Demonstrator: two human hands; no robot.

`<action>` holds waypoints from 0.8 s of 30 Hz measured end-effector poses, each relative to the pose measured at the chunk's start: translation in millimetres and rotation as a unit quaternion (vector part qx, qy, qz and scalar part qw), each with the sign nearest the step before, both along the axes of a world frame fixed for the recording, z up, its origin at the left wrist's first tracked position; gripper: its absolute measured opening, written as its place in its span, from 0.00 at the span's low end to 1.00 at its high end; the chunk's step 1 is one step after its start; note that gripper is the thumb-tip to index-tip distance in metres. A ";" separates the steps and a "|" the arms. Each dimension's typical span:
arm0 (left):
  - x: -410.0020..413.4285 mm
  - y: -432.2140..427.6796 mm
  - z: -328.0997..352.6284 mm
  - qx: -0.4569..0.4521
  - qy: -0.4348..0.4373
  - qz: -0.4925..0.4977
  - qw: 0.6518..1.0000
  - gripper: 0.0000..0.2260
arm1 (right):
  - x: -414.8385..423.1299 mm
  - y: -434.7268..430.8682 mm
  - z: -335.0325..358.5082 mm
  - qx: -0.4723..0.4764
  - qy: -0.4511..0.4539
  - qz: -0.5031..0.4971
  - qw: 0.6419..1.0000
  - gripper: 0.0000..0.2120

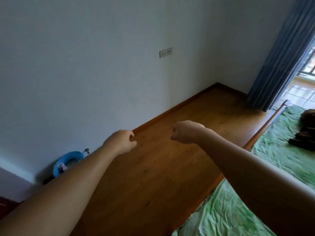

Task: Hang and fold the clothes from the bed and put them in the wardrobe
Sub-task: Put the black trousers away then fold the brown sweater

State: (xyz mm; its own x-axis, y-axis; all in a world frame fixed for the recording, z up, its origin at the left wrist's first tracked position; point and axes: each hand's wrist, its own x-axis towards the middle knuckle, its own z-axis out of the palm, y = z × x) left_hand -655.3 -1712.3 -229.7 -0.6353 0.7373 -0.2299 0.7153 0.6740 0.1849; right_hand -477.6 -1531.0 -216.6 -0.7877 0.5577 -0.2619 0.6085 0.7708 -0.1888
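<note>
Both loosely curled, left hand (pixel 121 141), right hand (pixel 185 132), clothes (pixel 306 132) on bed (pixel 272 150)

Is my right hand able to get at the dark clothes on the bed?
Probably, with a stretch: the right hand hangs empty over the floor, and only bare green sheet lies before the dark clothes.

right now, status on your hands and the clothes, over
Both hands empty: left hand, right hand, fingers loosely curled, over brown wooden floor. On green-sheeted bed, far right: dark brown clothes, heaped, untouched. Nothing in the way.
</note>
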 end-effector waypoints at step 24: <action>-221.8 329.8 -57.8 -0.016 -0.056 -0.351 0.935 0.22 | -114.5 170.0 -32.0 -0.026 -0.036 -0.349 0.936 0.21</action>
State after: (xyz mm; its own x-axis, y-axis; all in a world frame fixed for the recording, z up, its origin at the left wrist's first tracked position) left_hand -877.1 -1382.5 -287.4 0.0313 0.9549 -0.2953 0.9606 0.0529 0.2727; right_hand -592.1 -1361.0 -248.6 -0.2152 0.9153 -0.3405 0.9731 0.1715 -0.1541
